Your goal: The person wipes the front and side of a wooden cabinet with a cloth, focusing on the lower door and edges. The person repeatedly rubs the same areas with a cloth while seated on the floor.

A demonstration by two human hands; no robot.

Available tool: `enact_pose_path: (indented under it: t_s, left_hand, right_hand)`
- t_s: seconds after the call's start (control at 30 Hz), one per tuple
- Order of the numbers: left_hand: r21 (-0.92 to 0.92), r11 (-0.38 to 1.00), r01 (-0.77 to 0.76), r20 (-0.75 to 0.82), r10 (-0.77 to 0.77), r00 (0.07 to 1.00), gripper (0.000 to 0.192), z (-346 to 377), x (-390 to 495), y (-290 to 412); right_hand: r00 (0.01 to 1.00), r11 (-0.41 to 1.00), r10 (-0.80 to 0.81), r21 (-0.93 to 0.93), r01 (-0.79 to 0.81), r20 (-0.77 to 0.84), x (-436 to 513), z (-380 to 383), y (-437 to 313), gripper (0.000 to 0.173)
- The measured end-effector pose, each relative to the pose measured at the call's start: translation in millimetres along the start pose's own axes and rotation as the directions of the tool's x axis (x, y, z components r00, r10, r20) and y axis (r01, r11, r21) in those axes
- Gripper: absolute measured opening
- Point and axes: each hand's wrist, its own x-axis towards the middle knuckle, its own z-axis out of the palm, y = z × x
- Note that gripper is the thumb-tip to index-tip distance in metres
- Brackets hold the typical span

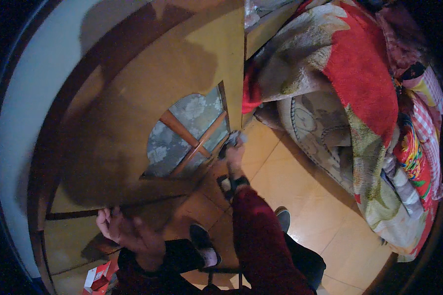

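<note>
A wooden cabinet with a cut-out door panel (144,110) stands before me, its crossed wooden bars (195,143) lying over patterned grey glass or lining. My right hand (236,149), below a dark red sleeve and a wristband, is closed on a greyish crumpled cloth (237,137) at the panel's lower right edge, by the bars. My left hand (120,226) rests with fingers bent at the lower edge of the wooden furniture; its fingers are partly blurred, and nothing is seen in it.
A bed or sofa (313,129) draped with a red and beige blanket (365,73) stands at the right, with checked cloths beyond. Tiled floor (299,180) lies between. A red and white box (96,278) is at lower left. My shod foot (201,236) is below.
</note>
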Motion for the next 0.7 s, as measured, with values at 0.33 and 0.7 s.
enact_pose_path:
  t_s: [0.33,0.7]
  left_hand:
    - [0.023,1.0,0.019,0.051,-0.02,0.999,0.033,-11,-5,-6]
    - [-0.215,0.975,0.052,0.017,-0.05,0.999,0.033,-8,8,9]
  right_hand:
    - [0.974,0.971,0.171,0.139,-0.193,0.15,24,-1,27,0.032]
    - [0.742,0.671,-0.655,-0.341,0.659,0.144,-11,-7,-222,0.075]
